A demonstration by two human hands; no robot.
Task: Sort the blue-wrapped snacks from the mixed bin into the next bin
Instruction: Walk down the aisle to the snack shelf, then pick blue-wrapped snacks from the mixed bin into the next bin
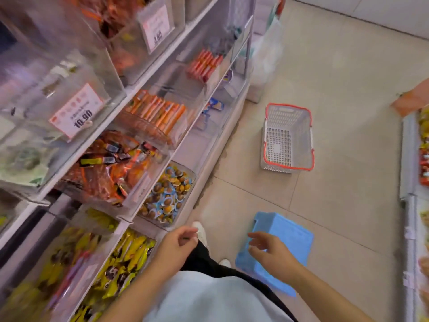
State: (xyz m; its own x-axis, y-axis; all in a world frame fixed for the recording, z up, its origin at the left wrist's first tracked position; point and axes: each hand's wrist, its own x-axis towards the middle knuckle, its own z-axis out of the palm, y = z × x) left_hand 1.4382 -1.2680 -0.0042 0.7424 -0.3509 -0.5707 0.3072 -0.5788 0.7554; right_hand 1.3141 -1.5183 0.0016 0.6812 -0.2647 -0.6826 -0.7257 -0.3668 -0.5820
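Both forearms reach out from the bottom edge of the view over a pale shirt, and neither hand has hold of anything: the left hand (180, 244) hangs with fingers loosely curled just in front of the lowest shelf's front edge, and the right hand (269, 251) is spread, fingers relaxed, above a blue stool (287, 238) on the floor. By my reading the sorting has not begun, so the step in hand is the first reach. Along the shelving unit (148, 94), the mixed bin (167, 196) sits on the bottom shelf near the front edge, heaped with small round snacks in blue and yellow wrappers. Its neighbour, the clear bin (204, 147) further along that shelf, looks like the target. Best to crouch, pinch one of the blue-wrapped snacks (166, 201) from the top of the heap, and leave the yellow ones undisturbed. A red-rimmed basket (287, 138) stands well apart.
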